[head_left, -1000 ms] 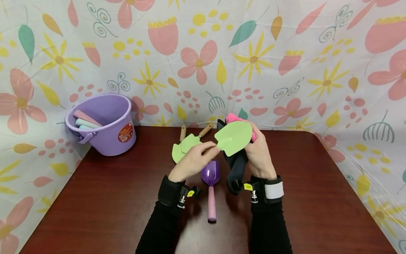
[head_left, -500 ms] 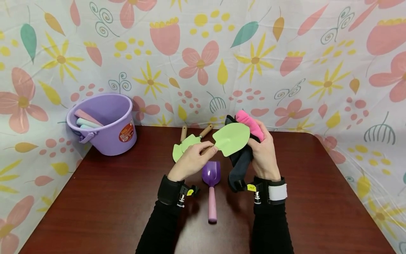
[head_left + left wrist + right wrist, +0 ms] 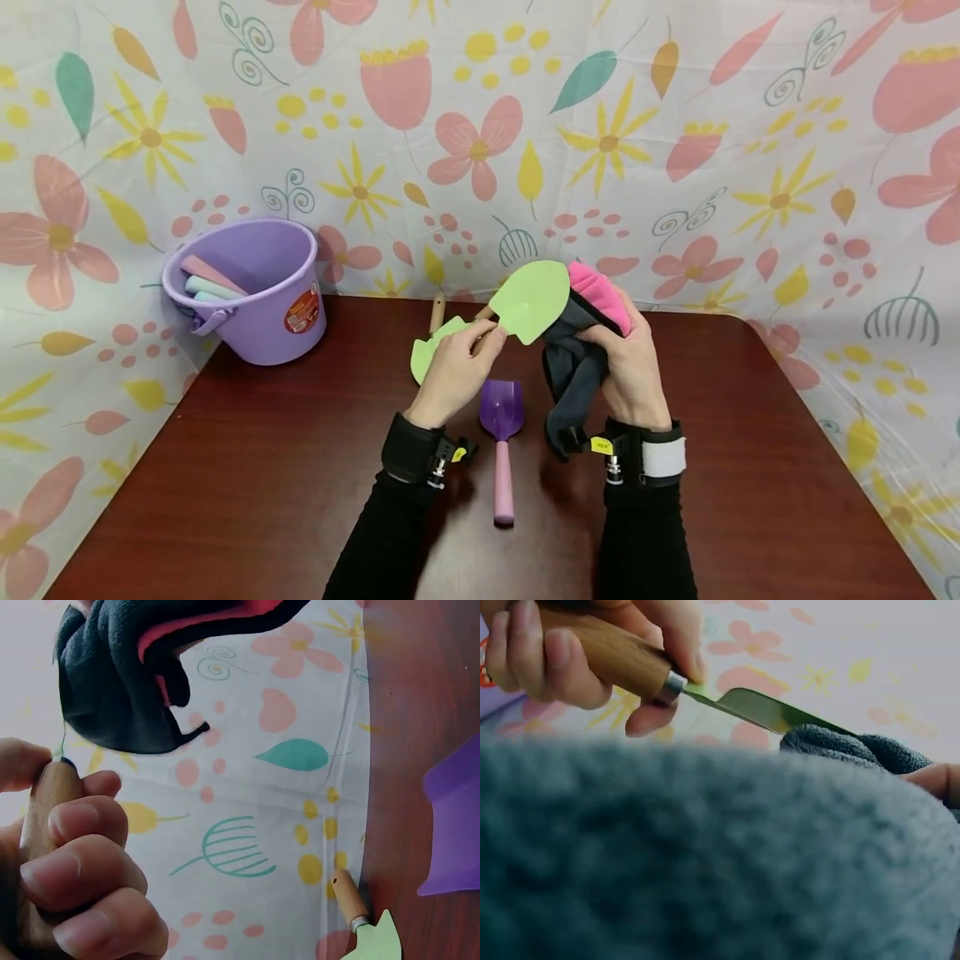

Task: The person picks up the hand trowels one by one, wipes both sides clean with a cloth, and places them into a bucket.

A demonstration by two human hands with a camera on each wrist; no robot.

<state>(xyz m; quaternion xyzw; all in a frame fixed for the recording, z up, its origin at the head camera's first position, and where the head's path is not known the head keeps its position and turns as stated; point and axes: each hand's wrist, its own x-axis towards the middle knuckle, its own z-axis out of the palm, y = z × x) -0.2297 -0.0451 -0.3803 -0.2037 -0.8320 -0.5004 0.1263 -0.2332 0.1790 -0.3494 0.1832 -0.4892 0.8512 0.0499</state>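
My left hand [image 3: 453, 367] grips a green garden trowel by its wooden handle [image 3: 49, 825], fingers curled round it. The trowel's light green blade [image 3: 532, 300] points up and to the right, tilted above the table. In my right hand [image 3: 630, 367] is a soft dark grey cloth [image 3: 573, 354] with a pink part [image 3: 600, 296], pinched between thumb and fingers, its loose end hanging down. The blade's right edge overlaps the cloth in the head view. In the right wrist view the blade [image 3: 780, 712] reaches the cloth's fold, while blurred grey fabric [image 3: 705, 847] hides the lower half.
A purple scoop [image 3: 503, 467] with a pink handle lies between my forearms. Behind my left hand are green-bladed tools [image 3: 424, 357] with wooden handles, partly hidden. A lilac bucket [image 3: 288, 283] with pastel pieces [image 3: 213, 275] stands back left. A floral sheet [image 3: 480, 150] borders the table [image 3: 750, 467].
My left hand has raised the trowel and turned its blade upward. My right hand has shifted slightly right with the cloth, and more of its pink part shows than a second ago.
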